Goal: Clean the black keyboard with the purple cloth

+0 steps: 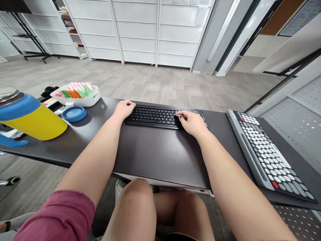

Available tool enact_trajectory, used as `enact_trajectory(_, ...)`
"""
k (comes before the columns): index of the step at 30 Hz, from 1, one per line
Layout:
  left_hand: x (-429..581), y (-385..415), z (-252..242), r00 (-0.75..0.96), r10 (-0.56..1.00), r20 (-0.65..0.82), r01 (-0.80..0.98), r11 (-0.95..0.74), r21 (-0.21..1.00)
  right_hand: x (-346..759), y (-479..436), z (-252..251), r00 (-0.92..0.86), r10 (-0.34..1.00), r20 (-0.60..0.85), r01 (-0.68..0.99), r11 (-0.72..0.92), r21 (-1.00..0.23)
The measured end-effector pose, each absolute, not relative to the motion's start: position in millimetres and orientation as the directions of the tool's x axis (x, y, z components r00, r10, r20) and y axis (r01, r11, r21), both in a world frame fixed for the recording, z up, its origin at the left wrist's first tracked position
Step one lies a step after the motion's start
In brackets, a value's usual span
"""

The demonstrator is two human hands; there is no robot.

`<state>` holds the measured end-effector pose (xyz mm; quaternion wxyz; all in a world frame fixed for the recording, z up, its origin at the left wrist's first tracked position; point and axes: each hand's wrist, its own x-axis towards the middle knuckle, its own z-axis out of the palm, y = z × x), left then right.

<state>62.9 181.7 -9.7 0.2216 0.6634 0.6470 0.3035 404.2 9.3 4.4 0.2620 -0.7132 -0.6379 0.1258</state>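
Currently I see my left hand (124, 108) and right hand (192, 122), fingers loosely curled, grasping nothing, resting on the black keyboard (154, 116) mid-worktop (160, 150); typing seems underway, which calls for light keypresses.

yellow bottle (35, 122), blue lid (74, 113), grey keyboard (268, 154)

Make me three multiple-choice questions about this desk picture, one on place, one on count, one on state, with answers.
1. Where does the grey keyboard with white keys lie? A: on the desk's right end B: under the tray C: on the floor
2. How many keyboards are on the dark desk? A: one B: two C: three
3. The left hand is: A: raised B: resting on the black keyboard C: gripping the yellow bottle

A: it lies past the right hand. B: black and grey. B: it lies on the keyboard's left end.
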Motion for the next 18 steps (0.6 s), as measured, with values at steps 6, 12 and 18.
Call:
enact_trajectory(6, 63.0, 181.0, -8.5, -0.011, 0.993, 0.115, 0.732, -0.07, 0.678, 403.0, 8.4, 6.3, 0.167, 0.975, 0.143, 0.841, -0.065, -0.537)
enact_trajectory(12, 62.6, 182.2, -8.2, -0.005, 0.994, 0.113, 0.737, -0.072, 0.672, 403.6, 8.3, 6.0, 0.16, 0.975, 0.152, 0.846, -0.056, -0.53)
enact_trajectory(18, 63.1, 181.1, -7.8, -0.008, 0.993, 0.115, 0.733, -0.072, 0.676, 405.9, 10.1, 1.8, 0.145, 0.973, 0.178, 0.848, -0.03, -0.528)
